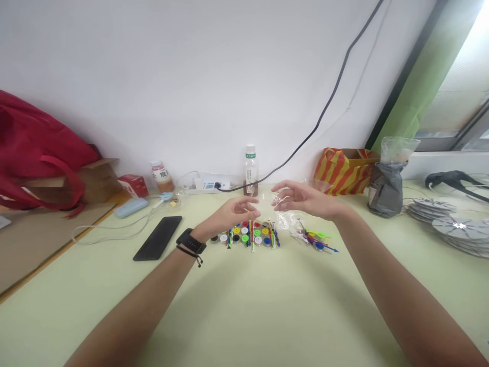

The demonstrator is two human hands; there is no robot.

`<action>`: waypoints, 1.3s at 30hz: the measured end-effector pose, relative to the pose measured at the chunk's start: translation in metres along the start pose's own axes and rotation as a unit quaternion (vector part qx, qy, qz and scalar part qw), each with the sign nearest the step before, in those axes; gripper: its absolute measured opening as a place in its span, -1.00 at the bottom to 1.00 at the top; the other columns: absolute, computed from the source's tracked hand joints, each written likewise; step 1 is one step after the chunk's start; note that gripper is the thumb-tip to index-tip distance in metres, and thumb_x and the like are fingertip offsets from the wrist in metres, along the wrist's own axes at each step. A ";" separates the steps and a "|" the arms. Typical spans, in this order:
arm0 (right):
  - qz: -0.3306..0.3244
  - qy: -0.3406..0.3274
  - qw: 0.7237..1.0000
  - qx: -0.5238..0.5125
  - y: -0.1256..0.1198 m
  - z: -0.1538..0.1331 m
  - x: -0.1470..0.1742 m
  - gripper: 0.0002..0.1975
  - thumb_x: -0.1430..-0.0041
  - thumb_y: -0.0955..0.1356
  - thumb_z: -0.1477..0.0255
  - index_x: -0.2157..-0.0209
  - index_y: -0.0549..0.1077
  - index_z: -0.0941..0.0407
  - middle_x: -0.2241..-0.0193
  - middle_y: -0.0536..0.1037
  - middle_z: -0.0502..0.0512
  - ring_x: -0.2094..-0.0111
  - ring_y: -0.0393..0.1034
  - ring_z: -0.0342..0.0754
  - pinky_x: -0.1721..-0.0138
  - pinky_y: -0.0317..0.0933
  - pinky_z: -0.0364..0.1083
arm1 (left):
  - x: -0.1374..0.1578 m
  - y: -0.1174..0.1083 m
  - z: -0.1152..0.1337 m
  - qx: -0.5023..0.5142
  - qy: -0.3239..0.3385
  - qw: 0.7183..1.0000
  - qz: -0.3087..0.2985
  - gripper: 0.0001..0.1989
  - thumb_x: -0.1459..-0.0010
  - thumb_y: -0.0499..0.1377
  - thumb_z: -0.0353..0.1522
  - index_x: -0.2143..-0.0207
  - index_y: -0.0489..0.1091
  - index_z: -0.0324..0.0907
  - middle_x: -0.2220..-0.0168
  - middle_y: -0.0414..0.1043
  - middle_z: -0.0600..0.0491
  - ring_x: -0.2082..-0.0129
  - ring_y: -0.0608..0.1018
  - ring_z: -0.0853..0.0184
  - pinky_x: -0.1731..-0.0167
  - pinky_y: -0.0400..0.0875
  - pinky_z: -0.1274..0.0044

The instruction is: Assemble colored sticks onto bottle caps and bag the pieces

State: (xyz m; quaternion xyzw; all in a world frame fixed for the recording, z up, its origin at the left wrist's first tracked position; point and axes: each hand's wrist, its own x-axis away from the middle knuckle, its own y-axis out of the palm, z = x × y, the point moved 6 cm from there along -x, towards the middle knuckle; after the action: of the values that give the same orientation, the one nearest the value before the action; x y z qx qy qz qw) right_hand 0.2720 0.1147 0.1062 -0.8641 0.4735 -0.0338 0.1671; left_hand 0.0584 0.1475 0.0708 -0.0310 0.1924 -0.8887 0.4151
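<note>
My left hand, wearing a black watch and a cord bracelet, hovers over the left part of a neat group of coloured round discs and thin plastic arrows. Its fingers are loosely bent and apart, with nothing visible in them. To its right, my right hand is raised with fingers stretched and spread, also holding nothing I can see. Beneath it lies a clear plastic bag, beside a loose heap of arrows and discs. Part of the disc group is hidden behind my left hand.
A drink bottle stands behind the discs, near a power strip with a black cable. At left are a phone, a power bank and another bottle. Right: a striped bag, a grey bag, stacked discs.
</note>
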 end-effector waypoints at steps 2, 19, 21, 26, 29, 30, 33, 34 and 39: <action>-0.010 0.019 0.999 0.031 -0.001 0.007 -0.001 -0.42 -0.17 0.49 0.26 -0.19 0.33 -0.07 0.00 0.58 0.12 -0.03 0.50 0.06 -0.07 0.37 0.11 | 0.001 0.002 -0.005 0.013 -0.005 1.000 -0.017 -0.54 -0.14 0.36 -0.12 0.00 0.49 -0.19 0.20 0.60 -0.06 0.16 0.62 0.20 0.14 0.47 0.40; -0.056 0.046 0.986 0.147 0.015 0.017 -0.008 -0.72 -0.15 0.45 0.17 0.27 0.54 0.10 0.30 0.61 0.08 0.26 0.46 -0.01 0.23 0.33 -0.05 | 0.014 -0.040 0.015 -0.008 0.004 0.999 0.031 -0.64 -0.11 0.39 -0.11 0.21 0.52 -0.20 0.30 0.63 -0.05 0.29 0.66 0.21 0.20 0.55 0.38; -0.078 0.056 0.990 0.107 0.019 0.020 -0.007 -0.76 -0.17 0.44 0.20 0.28 0.49 0.09 0.32 0.60 0.06 0.26 0.48 -0.02 0.21 0.36 -0.03 | 0.014 -0.046 0.014 -0.022 0.005 0.998 0.052 -0.63 -0.11 0.39 -0.10 0.22 0.53 -0.21 0.34 0.62 -0.06 0.31 0.65 0.22 0.22 0.54 0.39; -0.068 0.056 0.996 0.003 0.019 0.021 -0.008 -0.70 -0.14 0.50 0.21 0.23 0.40 0.06 0.34 0.61 0.03 0.22 0.55 0.00 0.10 0.42 0.04 | 0.013 -0.054 0.014 0.015 0.028 0.990 0.137 -0.56 -0.16 0.34 -0.05 0.13 0.53 -0.22 0.25 0.63 -0.10 0.32 0.64 0.26 0.22 0.54 0.40; -0.017 0.036 0.999 -0.033 0.012 0.019 -0.010 -0.63 -0.09 0.54 0.18 0.27 0.37 0.06 0.37 0.60 0.01 0.22 0.58 0.04 0.08 0.44 0.07 | 0.011 -0.051 0.012 0.079 0.029 0.984 0.156 -0.47 -0.12 0.37 -0.07 -0.02 0.47 -0.20 0.14 0.63 -0.14 0.24 0.65 0.23 0.14 0.54 0.37; -0.015 0.035 0.999 -0.036 0.011 0.019 -0.010 -0.62 -0.08 0.54 0.18 0.27 0.37 0.07 0.36 0.60 0.02 0.21 0.59 0.04 0.07 0.44 0.08 | 0.010 -0.049 0.011 0.085 0.028 0.984 0.156 -0.47 -0.10 0.40 -0.08 -0.01 0.48 -0.21 0.14 0.63 -0.13 0.23 0.65 0.23 0.14 0.54 0.36; -0.049 0.053 0.997 -0.005 0.016 0.019 -0.010 -0.64 -0.12 0.53 0.17 0.20 0.42 0.06 0.25 0.63 0.08 0.13 0.57 0.06 0.02 0.42 0.10 | 0.009 -0.042 0.011 0.066 0.026 0.989 0.132 -0.57 -0.08 0.42 -0.12 0.13 0.54 -0.23 0.23 0.62 -0.10 0.28 0.64 0.25 0.17 0.54 0.38; -0.050 0.056 0.997 0.010 0.017 0.019 -0.010 -0.64 -0.15 0.51 0.16 0.16 0.44 0.06 0.20 0.63 0.11 0.11 0.56 0.06 0.00 0.42 0.11 | 0.009 -0.039 0.012 0.057 0.026 0.991 0.115 -0.61 -0.09 0.41 -0.13 0.17 0.55 -0.24 0.25 0.61 -0.09 0.29 0.63 0.26 0.18 0.54 0.39; 0.028 0.013 1.000 0.000 0.016 0.012 -0.016 -0.54 -0.18 0.48 0.11 0.00 0.39 0.03 0.17 0.61 0.13 0.15 0.55 0.04 0.01 0.41 0.10 | 0.011 -0.029 0.018 0.018 0.012 0.999 0.042 -0.66 -0.14 0.38 -0.13 0.19 0.57 -0.22 0.31 0.59 -0.05 0.31 0.62 0.27 0.21 0.53 0.41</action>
State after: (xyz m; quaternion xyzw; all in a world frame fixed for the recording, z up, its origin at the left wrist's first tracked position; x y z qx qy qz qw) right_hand 0.2530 0.1229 0.0918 -0.8500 0.4997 -0.0401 0.1619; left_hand 0.0342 0.1498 0.0971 -0.0051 0.1824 -0.8742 0.4499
